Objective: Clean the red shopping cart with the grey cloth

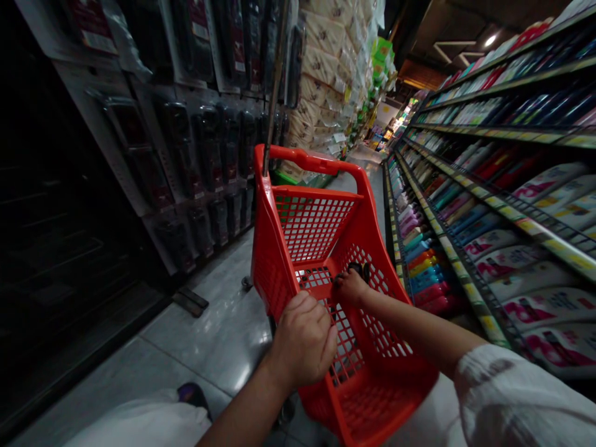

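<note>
Left hand (302, 338): grip pressed together, a fist over the near rim of the red basket cart (272, 279). The back of the hand faces the camera and the forearm comes up from the bottom edge.

Right hand (350, 287): down inside the cart, low against its right mesh wall. Fingers are curled at a small dark item (361, 269) lying right at the fingertips. Can't tell if that grip pinches the item or only touches it, as the back of the hand hides the fingers. The item is too dark to identify. White sleeve (512, 397) on that arm.

The cart stands on the grey tiled floor (218, 335) in the middle of a shop aisle. Apart from the hand and the dark item, the mesh bottom shows bare. A thin metal rod (275, 93) rises from the left end of the far rim handle (316, 162).

Left of the cart: a rack of dark blister packs (205, 143) hanging in rows. Past it, stacked pale wrapped packs (326, 62). Right of the cart: long shelves (488, 205) of colourful bottles and pouches, very close to its right side.
</note>
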A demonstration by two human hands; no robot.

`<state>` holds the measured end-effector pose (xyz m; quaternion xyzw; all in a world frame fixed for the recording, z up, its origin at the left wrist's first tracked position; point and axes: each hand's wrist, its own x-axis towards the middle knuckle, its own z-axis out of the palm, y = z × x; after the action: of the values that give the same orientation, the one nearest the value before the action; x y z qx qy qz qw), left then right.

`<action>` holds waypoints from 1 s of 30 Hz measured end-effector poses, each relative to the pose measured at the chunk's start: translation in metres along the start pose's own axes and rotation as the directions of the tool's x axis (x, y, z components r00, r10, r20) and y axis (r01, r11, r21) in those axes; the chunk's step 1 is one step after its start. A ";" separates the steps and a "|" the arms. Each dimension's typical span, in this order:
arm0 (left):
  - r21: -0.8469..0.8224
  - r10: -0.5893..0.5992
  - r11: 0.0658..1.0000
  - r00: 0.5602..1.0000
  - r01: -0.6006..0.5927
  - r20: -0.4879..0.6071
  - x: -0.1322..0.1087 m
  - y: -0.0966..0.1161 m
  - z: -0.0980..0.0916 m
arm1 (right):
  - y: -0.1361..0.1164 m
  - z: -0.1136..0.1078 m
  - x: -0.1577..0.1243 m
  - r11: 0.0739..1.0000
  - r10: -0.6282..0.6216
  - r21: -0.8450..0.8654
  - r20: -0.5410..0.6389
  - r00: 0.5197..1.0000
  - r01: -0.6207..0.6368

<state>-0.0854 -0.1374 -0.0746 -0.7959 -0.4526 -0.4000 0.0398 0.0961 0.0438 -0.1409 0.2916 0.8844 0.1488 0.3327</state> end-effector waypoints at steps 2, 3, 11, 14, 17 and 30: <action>0.002 0.003 1.000 1.000 -0.003 -0.008 0.000 0.000 0.000 | 0.018 -0.015 -0.006 0.998 0.054 -0.011 -0.057 0.997 -0.055; 0.005 0.009 1.000 1.000 -0.009 -0.011 0.001 0.000 0.000 | 0.030 -0.025 -0.008 0.995 0.093 -0.020 -0.100 0.991 -0.095; 0.032 0.037 0.999 0.997 -0.035 -0.075 0.001 0.002 -0.004 | 0.090 -0.060 0.014 0.964 0.248 -0.021 -0.294 0.923 -0.266; 0.026 0.018 1.000 0.996 -0.016 -0.086 -0.001 0.004 -0.004 | 0.076 -0.042 0.034 0.978 0.209 0.020 -0.167 0.963 -0.209; 0.019 -0.001 1.000 0.996 0.003 -0.089 -0.002 0.006 -0.002 | 0.058 -0.023 0.050 0.978 0.206 0.044 -0.139 0.969 -0.202; 0.004 -0.033 0.999 0.997 0.033 -0.066 -0.001 0.008 0.001 | 0.002 0.014 0.081 0.955 0.272 0.132 -0.042 0.961 -0.264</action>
<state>-0.0790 -0.1427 -0.0740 -0.7746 -0.4651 -0.4256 0.0503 0.0572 0.0964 -0.1913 0.4246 0.8537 0.1454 0.2641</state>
